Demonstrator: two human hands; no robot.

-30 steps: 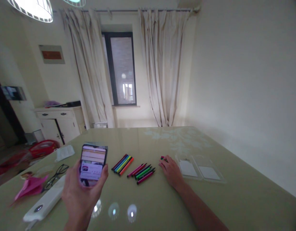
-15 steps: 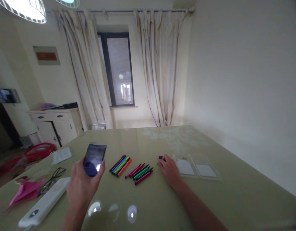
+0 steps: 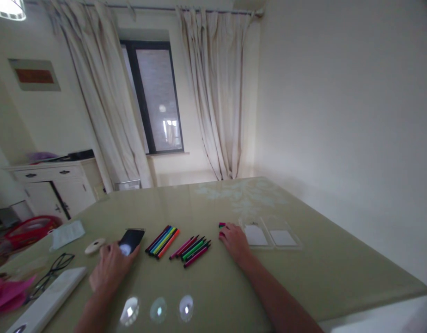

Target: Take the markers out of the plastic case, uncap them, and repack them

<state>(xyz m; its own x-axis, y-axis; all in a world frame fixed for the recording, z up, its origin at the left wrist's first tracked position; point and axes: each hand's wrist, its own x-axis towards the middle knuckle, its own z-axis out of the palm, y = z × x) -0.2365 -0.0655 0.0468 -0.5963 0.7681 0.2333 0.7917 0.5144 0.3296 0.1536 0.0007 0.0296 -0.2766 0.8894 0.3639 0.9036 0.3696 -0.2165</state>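
Observation:
My left hand (image 3: 109, 268) holds a dark smartphone (image 3: 133, 240) by its sides, low over the table, its screen tilted up. Just right of the phone, several marker pens (image 3: 162, 241) in mixed colours lie side by side in a neat row. A looser group of purple, green and black marker pens (image 3: 191, 251) rests beside them. My right hand (image 3: 236, 240) is low on the tabletop, its fingers curled over a few marker pens (image 3: 222, 225); only their coloured ends show. Close to its right lies an open clear plastic case (image 3: 299, 246) with white inserts.
On the left are a white power strip (image 3: 49, 298), black eyeglasses (image 3: 54, 273), a pink item (image 3: 10, 296), a pale face mask (image 3: 67, 234) and a round white object (image 3: 94, 246). The table's right edge (image 3: 373, 305) meets a pale gap near the wall.
My left hand has lowered the phone toward the tabletop and tilted it flatter. A round white object shows beside that hand. The view has turned right; my right hand stays at the pens.

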